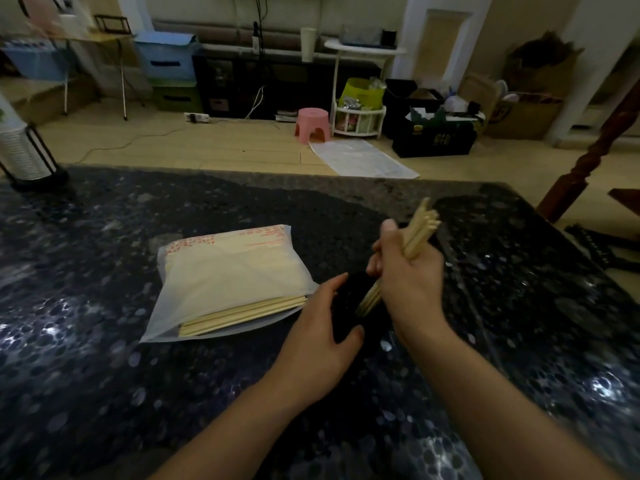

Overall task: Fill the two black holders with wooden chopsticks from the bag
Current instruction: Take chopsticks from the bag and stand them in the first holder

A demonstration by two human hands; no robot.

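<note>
A frosted plastic bag (228, 271) full of wooden chopsticks lies flat on the dark speckled table (104, 341); loose chopsticks (242, 315) stick out of its near open edge. My left hand (322, 337) wraps around a black holder (349, 306) just right of the bag. My right hand (408, 278) grips a bundle of wooden chopsticks (420, 226), tilted, with its lower ends at the holder's mouth. A second dark shape (438, 233) sits behind the bundle; I cannot tell whether it is the other holder.
A black stand holding stacked white cups (24, 150) stands at the table's far left corner. A brown wooden post (588, 150) rises past the right edge, with a black object (595, 247) beside it. Floor clutter lies beyond the table.
</note>
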